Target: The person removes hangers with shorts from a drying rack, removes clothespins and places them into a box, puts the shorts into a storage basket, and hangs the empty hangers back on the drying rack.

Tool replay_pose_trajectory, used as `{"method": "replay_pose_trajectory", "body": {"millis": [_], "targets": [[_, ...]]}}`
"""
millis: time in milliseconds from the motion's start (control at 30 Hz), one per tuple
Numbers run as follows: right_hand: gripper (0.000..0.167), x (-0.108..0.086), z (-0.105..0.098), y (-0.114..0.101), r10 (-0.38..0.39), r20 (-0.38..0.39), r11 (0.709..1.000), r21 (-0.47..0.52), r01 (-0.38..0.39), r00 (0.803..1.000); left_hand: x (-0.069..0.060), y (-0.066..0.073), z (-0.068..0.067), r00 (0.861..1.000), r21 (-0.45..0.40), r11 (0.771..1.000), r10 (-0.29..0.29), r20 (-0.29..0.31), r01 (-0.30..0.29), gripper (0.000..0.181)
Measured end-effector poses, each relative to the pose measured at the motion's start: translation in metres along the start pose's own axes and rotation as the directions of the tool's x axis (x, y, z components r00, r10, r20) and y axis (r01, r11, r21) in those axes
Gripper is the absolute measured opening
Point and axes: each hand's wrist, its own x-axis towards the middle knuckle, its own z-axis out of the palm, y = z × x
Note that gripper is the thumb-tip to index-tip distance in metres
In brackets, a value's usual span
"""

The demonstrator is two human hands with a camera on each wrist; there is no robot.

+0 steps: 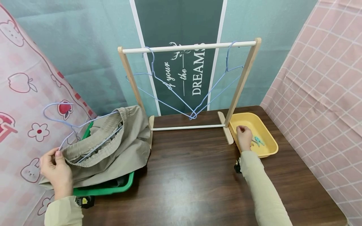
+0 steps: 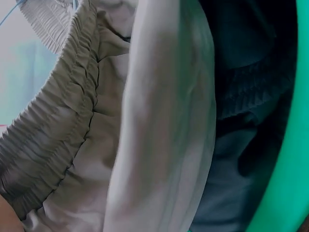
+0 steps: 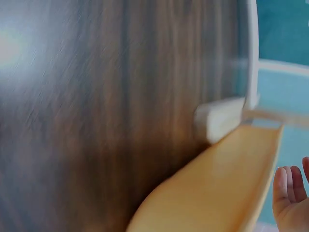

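On the left, beige pants [image 1: 118,150] with a gathered elastic waistband [image 2: 53,116] drape over a green basket [image 1: 104,190]. A light-blue wire hanger [image 1: 66,123] runs partly inside the waistband, its hook sticking out at upper left. My left hand [image 1: 57,171] pinches the waistband's near corner together with the hanger's end. On the right, my right hand [image 1: 244,138] is above the left side of a yellow tray [image 1: 270,146], fingers loosely bent; nothing shows between them. Teal clothespins [image 1: 258,141] lie in the tray beside this hand.
A wooden rack [image 1: 181,48] stands at the back of the dark table [image 1: 181,175]. Two blue hangers [image 1: 172,88] hang from its top bar, their lower ends crossing. Dark clothing [image 2: 227,159] lies in the basket under the pants. Fabric curtains line the sides and back.
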Motion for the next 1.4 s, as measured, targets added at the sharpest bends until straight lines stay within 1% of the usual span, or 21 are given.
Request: {"method": "replay_pose_trajectory", "body": {"millis": [133, 233, 333, 400, 467, 533, 600, 633, 733, 767, 900, 967, 1067, 1133, 1167, 1200, 1233, 1267, 1300, 1333, 1400], "targets": [[0.031, -0.008, 0.017, -0.02, -0.078, 0.059, 0.997, 0.005, 0.077, 0.995, 0.002, 0.002, 0.004, 0.999, -0.003, 0.999, 0.038, -0.004, -0.038, 0.019], [0.029, -0.017, 0.031, -0.036, -0.142, 0.131, 0.989, -0.017, 0.146, 0.981, 0.003, 0.001, 0.007, 0.998, -0.014, 0.998, 0.066, 0.008, -0.066, 0.015], [0.028, -0.029, 0.044, -0.05, -0.208, 0.222, 0.976, -0.023, 0.218, 0.953, 0.003, 0.001, 0.011, 0.993, -0.025, 0.993, 0.115, 0.037, -0.114, 0.016], [0.027, -0.037, 0.054, -0.06, -0.258, 0.269, 0.961, -0.023, 0.275, 0.928, 0.002, 0.002, 0.014, 0.988, -0.045, 0.989, 0.141, 0.062, -0.138, 0.016], [0.025, -0.046, 0.065, -0.07, -0.316, 0.306, 0.942, -0.011, 0.336, 0.898, 0.001, 0.003, 0.015, 0.983, -0.073, 0.986, 0.156, 0.095, -0.15, 0.02], [0.023, -0.055, 0.077, -0.079, -0.38, 0.34, 0.916, 0.01, 0.401, 0.86, -0.001, 0.003, 0.016, 0.98, -0.097, 0.985, 0.153, 0.126, -0.141, 0.021], [0.022, -0.065, 0.087, -0.09, -0.434, 0.377, 0.89, 0.038, 0.455, 0.818, -0.003, 0.004, 0.018, 0.976, -0.093, 0.986, 0.151, 0.159, -0.137, 0.026], [0.021, -0.07, 0.092, -0.095, -0.459, 0.397, 0.876, 0.054, 0.479, 0.795, -0.003, 0.004, 0.019, 0.974, -0.091, 0.987, 0.147, 0.175, -0.132, 0.031], [0.021, -0.087, 0.105, -0.112, -0.521, 0.456, 0.835, 0.098, 0.541, 0.721, -0.005, 0.004, 0.022, 0.963, -0.078, 0.987, 0.156, 0.218, -0.142, 0.036], [0.021, -0.092, 0.109, -0.118, -0.539, 0.472, 0.822, 0.116, 0.557, 0.697, -0.006, 0.003, 0.024, 0.959, -0.074, 0.986, 0.166, 0.23, -0.153, 0.035], [0.029, -0.112, 0.122, -0.14, -0.619, 0.504, 0.76, 0.191, 0.621, 0.603, -0.008, -0.001, 0.029, 0.937, -0.1, 0.975, 0.218, 0.271, -0.198, 0.015], [0.036, -0.12, 0.128, -0.15, -0.658, 0.513, 0.723, 0.224, 0.654, 0.552, -0.008, -0.004, 0.031, 0.927, -0.117, 0.969, 0.242, 0.286, -0.217, 0.017], [0.045, -0.129, 0.137, -0.161, -0.686, 0.553, 0.678, 0.251, 0.691, 0.472, -0.01, -0.007, 0.033, 0.916, -0.135, 0.966, 0.253, 0.312, -0.221, 0.02], [0.05, -0.134, 0.141, -0.166, -0.686, 0.595, 0.661, 0.269, 0.701, 0.419, -0.012, -0.008, 0.034, 0.91, -0.141, 0.965, 0.257, 0.325, -0.222, 0.02], [0.051, -0.136, 0.143, -0.168, -0.68, 0.616, 0.658, 0.273, 0.702, 0.398, -0.013, -0.008, 0.035, 0.908, -0.145, 0.965, 0.255, 0.332, -0.218, 0.019], [0.051, -0.137, 0.145, -0.169, -0.674, 0.631, 0.657, 0.276, 0.702, 0.383, -0.014, -0.008, 0.036, 0.906, -0.147, 0.965, 0.254, 0.339, -0.215, 0.019], [0.051, -0.139, 0.146, -0.17, -0.668, 0.644, 0.659, 0.277, 0.7, 0.374, -0.015, -0.008, 0.037, 0.905, -0.145, 0.966, 0.254, 0.342, -0.216, 0.018], [0.051, -0.141, 0.148, -0.17, -0.66, 0.654, 0.663, 0.274, 0.697, 0.37, -0.016, -0.008, 0.038, 0.905, -0.139, 0.967, 0.25, 0.344, -0.215, 0.017], [0.05, -0.142, 0.149, -0.17, -0.649, 0.663, 0.672, 0.269, 0.69, 0.374, -0.017, -0.007, 0.038, 0.905, -0.128, 0.968, 0.248, 0.345, -0.216, 0.017], [0.049, -0.143, 0.15, -0.17, -0.635, 0.671, 0.684, 0.257, 0.682, 0.383, -0.018, -0.007, 0.039, 0.907, -0.114, 0.97, 0.242, 0.345, -0.216, 0.016], [0.047, -0.145, 0.153, -0.168, -0.608, 0.676, 0.712, 0.233, 0.663, 0.416, -0.021, -0.008, 0.041, 0.912, -0.074, 0.973, 0.231, 0.339, -0.219, 0.015]]}}
